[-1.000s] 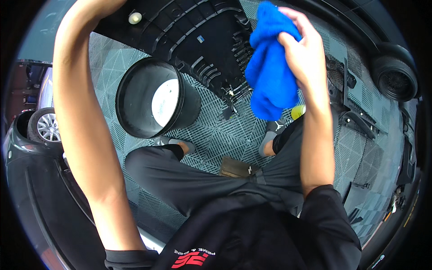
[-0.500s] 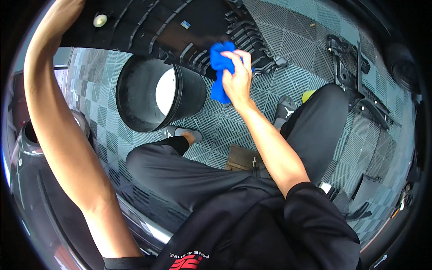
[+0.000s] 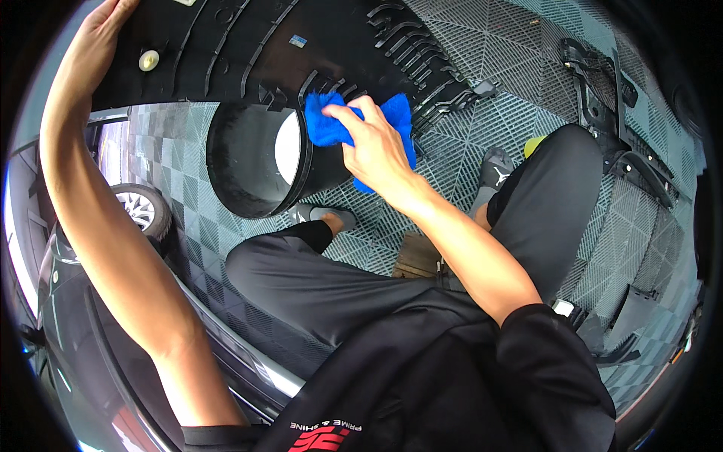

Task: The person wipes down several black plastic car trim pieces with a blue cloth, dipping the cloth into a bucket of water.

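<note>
A large black ribbed plastic panel (image 3: pixel 226 64), seemingly a car trim piece, spans the top of the view, with clips and slots along its right end. My left hand (image 3: pixel 108 19) is closed on its left edge; some of the fingertips are cut off by the frame. My right hand (image 3: pixel 379 154) is closed on a fluffy blue cloth (image 3: pixel 326 129), pressing it against the panel's lower edge. Part of the cloth bunches out beyond the knuckles. A round white clip (image 3: pixel 149 60) and a small blue label (image 3: pixel 298 41) sit on the panel.
Below the panel a black bucket (image 3: pixel 248 162) lies tipped, something white inside. Black plastic parts (image 3: pixel 602 113) are strewn over the grey tiled floor (image 3: pixel 520 75) at right. A dark car body (image 3: pixel 83 324) stands close at left. A wooden block (image 3: pixel 416 255) lies between my legs.
My right hand has slid the blue cloth leftward and slightly down along the panel's edge. The left hand keeps its hold, and the whole view has shifted a little.
</note>
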{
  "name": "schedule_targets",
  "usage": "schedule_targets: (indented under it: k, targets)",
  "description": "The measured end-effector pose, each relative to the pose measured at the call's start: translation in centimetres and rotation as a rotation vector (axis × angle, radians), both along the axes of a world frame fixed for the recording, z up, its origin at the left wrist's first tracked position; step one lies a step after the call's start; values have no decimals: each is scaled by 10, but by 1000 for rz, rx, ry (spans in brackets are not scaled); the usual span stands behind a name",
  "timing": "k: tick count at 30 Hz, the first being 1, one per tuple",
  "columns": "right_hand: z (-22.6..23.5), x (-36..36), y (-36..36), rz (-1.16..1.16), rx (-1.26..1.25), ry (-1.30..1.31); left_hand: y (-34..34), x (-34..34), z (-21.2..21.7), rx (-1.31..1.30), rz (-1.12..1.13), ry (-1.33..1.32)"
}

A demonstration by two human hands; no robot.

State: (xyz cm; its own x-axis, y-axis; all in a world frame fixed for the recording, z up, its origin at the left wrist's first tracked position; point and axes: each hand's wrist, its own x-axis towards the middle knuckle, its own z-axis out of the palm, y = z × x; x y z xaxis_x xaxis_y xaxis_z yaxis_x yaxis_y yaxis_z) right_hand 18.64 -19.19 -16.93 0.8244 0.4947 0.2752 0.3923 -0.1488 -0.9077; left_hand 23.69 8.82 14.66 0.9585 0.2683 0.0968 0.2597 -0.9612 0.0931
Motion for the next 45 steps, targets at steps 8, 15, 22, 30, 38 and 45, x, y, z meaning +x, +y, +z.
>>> schedule_targets:
  k: [8,15,22,30,38,45]
  targets:
    - [35,11,20,-157,169,33,-14,-1,6,14,38,17]
    - [25,-12,-7,93,42,145,11,1,3,-103,-31,12]
    - [-28,-23,-17,-1,227,1000,57,-2,13,122,-208,15]
    - [-31,-23,5,-72,-50,250,25,-1,11,132,-117,46]
    - [-14,-8,5,-94,-172,248,30,0,10,136,-189,23]
    - [-2,-3,-1,-32,68,279,24,-2,3,13,-133,30]
